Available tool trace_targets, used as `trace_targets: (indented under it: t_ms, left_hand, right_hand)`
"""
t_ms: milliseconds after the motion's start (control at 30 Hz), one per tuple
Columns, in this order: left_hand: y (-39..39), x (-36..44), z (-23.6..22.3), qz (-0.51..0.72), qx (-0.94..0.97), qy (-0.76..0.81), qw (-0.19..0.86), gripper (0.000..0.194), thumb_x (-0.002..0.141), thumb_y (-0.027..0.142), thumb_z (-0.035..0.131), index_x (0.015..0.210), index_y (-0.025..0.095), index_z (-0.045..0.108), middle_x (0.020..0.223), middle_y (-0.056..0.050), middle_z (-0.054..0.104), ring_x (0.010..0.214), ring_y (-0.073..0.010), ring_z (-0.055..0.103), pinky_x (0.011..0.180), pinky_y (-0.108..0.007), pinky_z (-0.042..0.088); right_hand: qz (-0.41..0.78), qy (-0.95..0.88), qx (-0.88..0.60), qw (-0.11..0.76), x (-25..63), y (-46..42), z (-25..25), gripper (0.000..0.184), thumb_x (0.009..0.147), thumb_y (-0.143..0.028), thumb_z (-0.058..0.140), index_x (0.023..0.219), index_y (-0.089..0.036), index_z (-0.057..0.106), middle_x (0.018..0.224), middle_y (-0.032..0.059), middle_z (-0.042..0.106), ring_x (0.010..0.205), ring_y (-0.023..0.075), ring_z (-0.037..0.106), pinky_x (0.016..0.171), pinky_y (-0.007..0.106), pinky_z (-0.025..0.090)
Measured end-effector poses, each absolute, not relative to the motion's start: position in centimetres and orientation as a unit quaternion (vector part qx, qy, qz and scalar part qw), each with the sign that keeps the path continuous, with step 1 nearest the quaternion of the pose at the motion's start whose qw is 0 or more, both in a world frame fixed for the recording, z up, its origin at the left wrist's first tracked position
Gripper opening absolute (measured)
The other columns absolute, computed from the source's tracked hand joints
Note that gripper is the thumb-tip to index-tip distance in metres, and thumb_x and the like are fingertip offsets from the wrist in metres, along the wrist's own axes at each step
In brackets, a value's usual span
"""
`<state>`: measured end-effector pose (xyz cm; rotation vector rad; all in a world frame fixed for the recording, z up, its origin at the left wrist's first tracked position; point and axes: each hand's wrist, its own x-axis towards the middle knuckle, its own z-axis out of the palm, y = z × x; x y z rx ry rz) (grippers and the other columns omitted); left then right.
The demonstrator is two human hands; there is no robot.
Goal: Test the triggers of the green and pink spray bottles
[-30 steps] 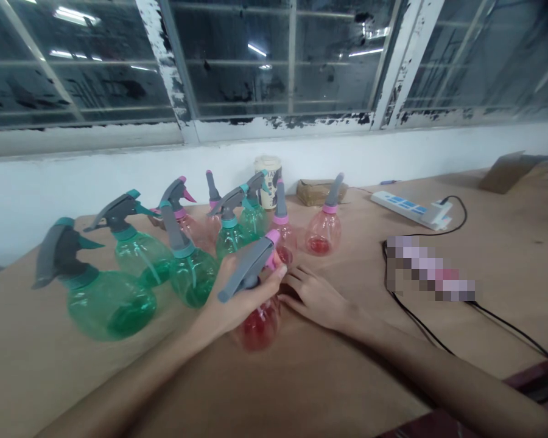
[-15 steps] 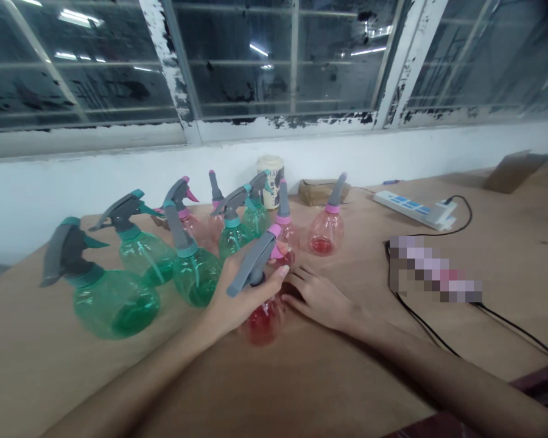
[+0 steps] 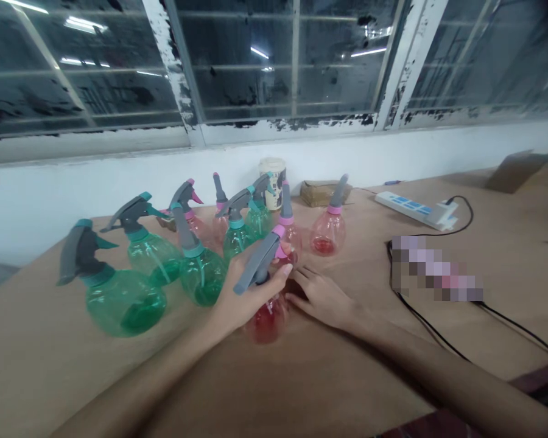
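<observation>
My left hand [image 3: 242, 295] is wrapped round the neck of a pink spray bottle [image 3: 265, 322] with red liquid inside; its grey and pink trigger head [image 3: 260, 263] rises above the thumb. Close by on the right, my right hand [image 3: 322, 295] rests low over the table, fingers loosely bent and thumb apart, its tips near the bottle's side. I cannot tell whether they touch it. Green spray bottles stand to the left, including a large one [image 3: 125, 304] and another [image 3: 203, 277] beside my left hand. Behind my hands is a second pink spray bottle [image 3: 290, 234].
Another pink spray bottle [image 3: 327, 234] stands at the back, near a brown packet [image 3: 324, 192] and a printed cup [image 3: 274, 167] by the wall. To the right lie a white power strip [image 3: 408, 210], a blurred-out object [image 3: 438, 267] and black cables on the wooden table [image 3: 347, 389].
The whole view has shifted slightly, so bottles and hands appear a little further right. My left hand keeps its hold on the pink spray bottle; the right hand stays beside it.
</observation>
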<state>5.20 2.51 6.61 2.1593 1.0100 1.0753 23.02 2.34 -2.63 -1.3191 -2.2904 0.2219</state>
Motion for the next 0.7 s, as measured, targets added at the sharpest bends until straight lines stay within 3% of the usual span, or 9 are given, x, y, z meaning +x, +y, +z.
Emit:
trace_targets:
  t_ms: [167,467,600,700]
  left_hand:
    - [2.4,5.4,6.9,0.407,0.800,0.349,0.271,0.017,0.081,0.026,0.055,0.097,0.020,0.059,0.079,0.001,0.060,0.065,-0.0125,0.053,0.064,-0.026,0.046]
    - [2.4,5.3,6.7,0.413,0.789,0.362,0.276,0.016,0.081,0.031,0.056,0.092,0.020,0.059,0.070,0.002,0.057,0.062,-0.0138,0.054,0.061,-0.028,0.047]
    - [2.5,5.3,6.2,0.436,0.771,0.374,0.275,0.021,0.084,0.032,0.055,0.102,0.021,0.058,0.082,-0.001,0.063,0.078,-0.0167,0.061,0.074,-0.031,0.048]
    - [2.7,5.2,5.6,0.467,0.745,0.395,0.267,0.028,0.083,0.034,0.057,0.108,0.022,0.055,0.099,-0.004,0.065,0.093,-0.0203,0.062,0.085,-0.035,0.047]
  right_hand:
    - [0.083,-0.836,-0.486,0.238,22.9,2.2,-2.4,0.038,0.085,-0.030,0.051,0.120,-0.014,0.049,0.119,0.0141,0.057,0.112,0.0255,0.052,0.093,0.043,0.045]
    - [0.102,-0.830,-0.478,0.269,22.8,2.3,-2.5,0.036,0.083,-0.027,0.053,0.118,-0.016,0.051,0.119,0.0138,0.057,0.112,0.0263,0.052,0.091,0.044,0.045]
    - [0.227,-0.781,-0.450,0.369,23.1,1.9,-1.7,0.028,0.083,-0.014,0.046,0.109,-0.021,0.055,0.108,0.0063,0.064,0.099,0.0195,0.061,0.090,0.040,0.047]
    - [0.367,-0.740,-0.346,0.446,22.8,1.0,-0.5,0.032,0.083,-0.013,0.045,0.112,-0.023,0.052,0.109,0.0035,0.064,0.102,0.0168,0.060,0.093,0.039,0.046]
